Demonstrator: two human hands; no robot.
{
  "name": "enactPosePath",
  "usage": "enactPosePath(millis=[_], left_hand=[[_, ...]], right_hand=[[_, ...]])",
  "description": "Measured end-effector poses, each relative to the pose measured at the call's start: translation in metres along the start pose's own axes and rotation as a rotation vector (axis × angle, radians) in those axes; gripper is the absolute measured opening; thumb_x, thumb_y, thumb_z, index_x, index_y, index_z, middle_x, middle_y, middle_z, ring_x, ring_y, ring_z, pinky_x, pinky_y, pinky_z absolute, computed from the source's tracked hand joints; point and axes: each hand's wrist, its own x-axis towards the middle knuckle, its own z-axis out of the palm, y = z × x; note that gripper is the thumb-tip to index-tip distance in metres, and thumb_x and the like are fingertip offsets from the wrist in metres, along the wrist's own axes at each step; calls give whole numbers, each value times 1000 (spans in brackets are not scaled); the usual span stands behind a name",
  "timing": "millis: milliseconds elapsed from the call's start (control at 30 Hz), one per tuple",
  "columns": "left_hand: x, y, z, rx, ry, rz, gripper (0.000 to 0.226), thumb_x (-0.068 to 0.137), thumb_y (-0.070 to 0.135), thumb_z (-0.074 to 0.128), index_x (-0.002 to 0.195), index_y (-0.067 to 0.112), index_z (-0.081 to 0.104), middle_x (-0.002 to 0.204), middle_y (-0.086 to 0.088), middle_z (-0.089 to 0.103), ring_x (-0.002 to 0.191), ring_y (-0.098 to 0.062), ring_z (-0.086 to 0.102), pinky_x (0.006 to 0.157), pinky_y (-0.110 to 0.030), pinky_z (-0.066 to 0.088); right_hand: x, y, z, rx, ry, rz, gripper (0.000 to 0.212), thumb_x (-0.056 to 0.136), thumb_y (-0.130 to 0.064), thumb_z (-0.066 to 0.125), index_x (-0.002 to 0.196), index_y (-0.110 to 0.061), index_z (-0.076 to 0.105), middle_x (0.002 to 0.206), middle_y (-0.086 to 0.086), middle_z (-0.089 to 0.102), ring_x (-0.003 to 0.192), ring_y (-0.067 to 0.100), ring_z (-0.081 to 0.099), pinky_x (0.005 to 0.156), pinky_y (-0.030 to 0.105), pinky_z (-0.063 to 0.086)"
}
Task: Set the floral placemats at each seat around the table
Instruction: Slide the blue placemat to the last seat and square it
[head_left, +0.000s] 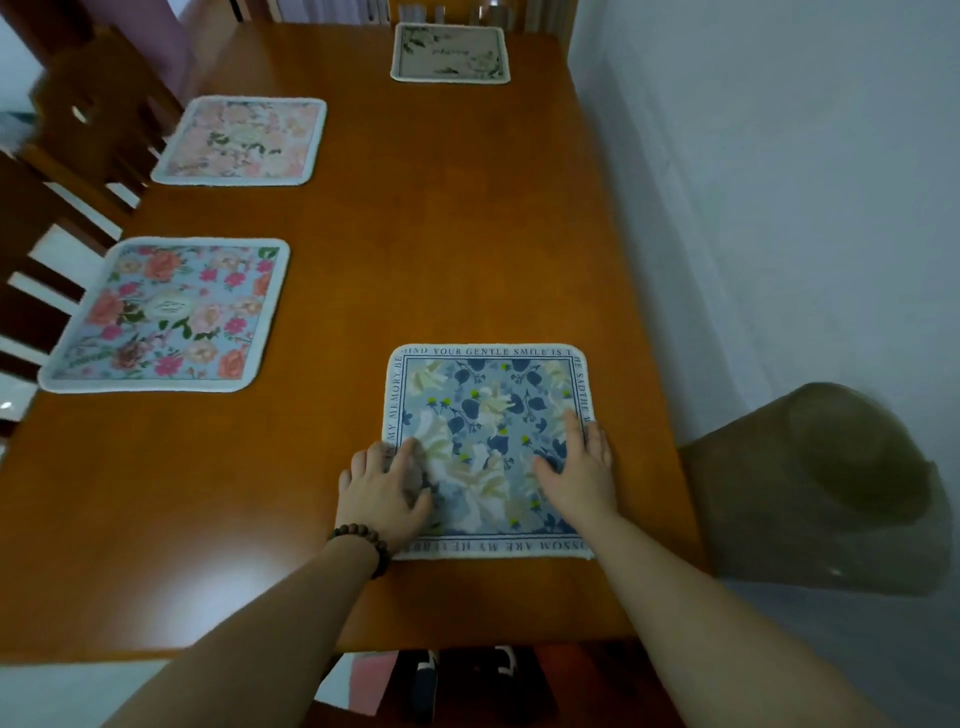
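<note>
Your left hand (384, 486) and right hand (579, 470) lie flat, fingers spread, gripping nothing, on the blue floral square cloth placemat (488, 447) at the orange wooden table's (415, 234) near edge. Next: square it up, then let go.

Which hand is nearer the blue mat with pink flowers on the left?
The left hand. It rests on the near mat's left edge, on the side facing the pink-flowered mat. The right hand lies on the opposite right edge, farther away.
</note>
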Motion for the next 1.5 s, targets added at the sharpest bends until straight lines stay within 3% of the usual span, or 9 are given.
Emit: enactPosePath(millis=[200,367,500,600,700,900,1033,1367,1500], left_hand=[[-53,-26,2,25,-54,71,75,84,62,33,150,27,24,134,-7,41,120,-27,36,95,-40,36],[-85,-56,1,192,-175,297,73,86,55,36,151,28,18,139,-13,39,120,-32,38,101,-43,34],[-82,-74,-12,244,-139,391,67,88,55,32,149,26,26,141,-7,43,120,-27,43,103,-42,32],[-58,-75,-29,212,-43,321,69,89,59,27,150,28,24,145,-7,39,127,-27,38,103,-42,31],[-22,-75,-41,163,-24,249,74,89,62,30,152,31,7,157,-10,16,142,-28,18,112,-46,22],[45,-74,-46,109,-100,72,84,87,70,32,150,35,-11,159,-9,-17,146,-27,-8,117,-50,7],[64,-71,-39,-35,-204,-65,89,84,72,41,151,37,-6,161,-5,-3,147,-25,-3,117,-51,8],[16,-65,-19,-14,-216,-1,92,74,81,41,149,43,3,160,-6,5,146,-26,4,116,-50,11],[-18,-52,-10,-54,-200,22,88,80,73,45,151,40,4,157,-7,12,144,-26,10,115,-50,15]], right_hand=[[48,-45,1,-137,-138,-76,82,90,-59,46,151,-42,-6,162,5,-5,147,29,-3,115,51,13],[77,-81,5,-145,-240,-235,72,93,-56,48,151,-41,9,161,0,7,146,28,4,115,52,16],[74,-76,5,-159,-229,-276,75,92,-59,47,152,-38,8,162,2,-1,147,27,-1,116,50,9],[46,-68,8,-183,-42,-300,79,92,-60,45,153,-33,3,161,7,-11,147,26,-9,116,47,-4],[3,-61,15,-111,91,-201,83,92,-60,44,153,-31,-4,159,12,-18,146,28,-17,113,45,-10],[-72,-42,41,-60,76,-14,87,92,-60,45,151,-34,-14,156,17,-25,143,29,-25,115,47,-10],[-94,-35,58,-37,37,92,89,89,-67,40,150,-35,-16,158,16,-19,145,29,-19,116,49,-7],[-39,-2,25,-167,-53,-3,86,91,-66,40,152,-35,-12,160,10,-15,147,24,-16,116,47,-8],[0,7,1,-233,-129,-95,84,91,-64,43,152,-37,-9,161,7,-14,147,23,-13,117,48,-6]])
